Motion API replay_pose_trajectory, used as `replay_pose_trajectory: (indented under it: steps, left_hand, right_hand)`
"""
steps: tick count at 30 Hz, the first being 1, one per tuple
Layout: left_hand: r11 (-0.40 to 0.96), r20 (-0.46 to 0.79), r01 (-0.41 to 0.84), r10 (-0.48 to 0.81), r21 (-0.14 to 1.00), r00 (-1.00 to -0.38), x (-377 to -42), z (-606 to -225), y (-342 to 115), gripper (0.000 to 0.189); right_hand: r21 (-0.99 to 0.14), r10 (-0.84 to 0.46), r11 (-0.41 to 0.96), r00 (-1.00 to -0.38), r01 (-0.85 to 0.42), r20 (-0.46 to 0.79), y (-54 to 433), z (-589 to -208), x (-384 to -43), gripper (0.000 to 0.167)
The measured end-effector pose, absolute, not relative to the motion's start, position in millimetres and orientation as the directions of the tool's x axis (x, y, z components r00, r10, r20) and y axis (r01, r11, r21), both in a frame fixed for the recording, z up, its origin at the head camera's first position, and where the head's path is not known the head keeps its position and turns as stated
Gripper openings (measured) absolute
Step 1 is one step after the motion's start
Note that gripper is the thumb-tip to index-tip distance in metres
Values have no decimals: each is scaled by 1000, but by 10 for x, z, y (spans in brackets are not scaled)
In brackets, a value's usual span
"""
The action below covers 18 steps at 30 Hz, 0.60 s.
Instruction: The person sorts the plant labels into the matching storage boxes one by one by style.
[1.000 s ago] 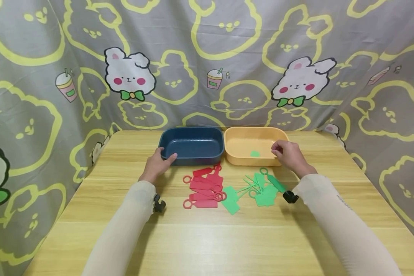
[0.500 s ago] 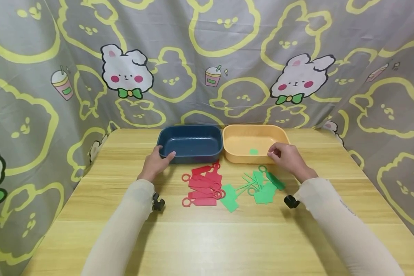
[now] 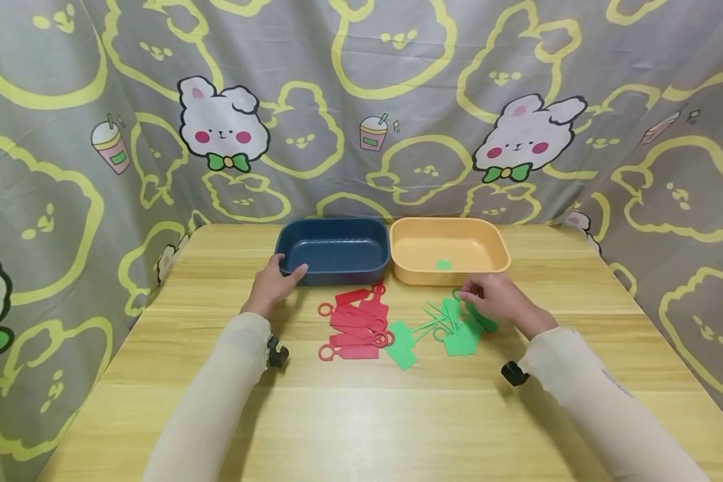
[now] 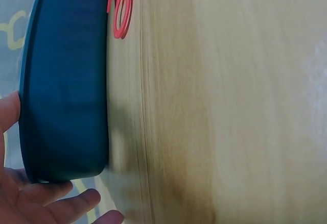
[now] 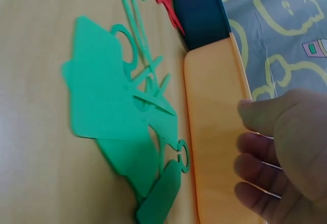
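Bracing it, I guessed, the left grip (image 3: 270, 288) clasped the navy bin (image 3: 349, 278), while the right grip (image 3: 499, 298), loosely parted and empty, hung close by green tags (image 3: 460, 342), the orange bin (image 3: 426, 276) just beyond.

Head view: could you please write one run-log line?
Left hand holds blue bin; right hand near green tags; orange bin: green piece inside; red tags on table

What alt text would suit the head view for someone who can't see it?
A person's right hand hovers by green tags on a wooden table, while the left hand touches the corner of a blue bin. Beside it, an orange bin holds a small green piece; red tags lie in front of the blue bin.
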<state>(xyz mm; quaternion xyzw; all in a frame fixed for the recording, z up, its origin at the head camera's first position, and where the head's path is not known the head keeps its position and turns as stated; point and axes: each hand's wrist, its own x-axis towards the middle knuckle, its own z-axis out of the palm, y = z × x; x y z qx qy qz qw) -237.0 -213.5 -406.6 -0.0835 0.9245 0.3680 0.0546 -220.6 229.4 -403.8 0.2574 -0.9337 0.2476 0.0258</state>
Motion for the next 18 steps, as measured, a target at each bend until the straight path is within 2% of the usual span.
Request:
replay_pose_trajectory:
  steps: [10, 18]
  left_hand:
    - [711, -164, -200, -120, 674, -979, -2381, -4061, -2133, 87]
    - [708, -150, -190, -119, 680, -981, -2380, -4067, -2130, 86]
  right_hand:
    - [-480, -562, 686, -817, -547, 127, 2311, -4133, -2066, 15]
    - [-476, -614, 708, -788, -521, -50, 2321, -4164, -2003, 17]
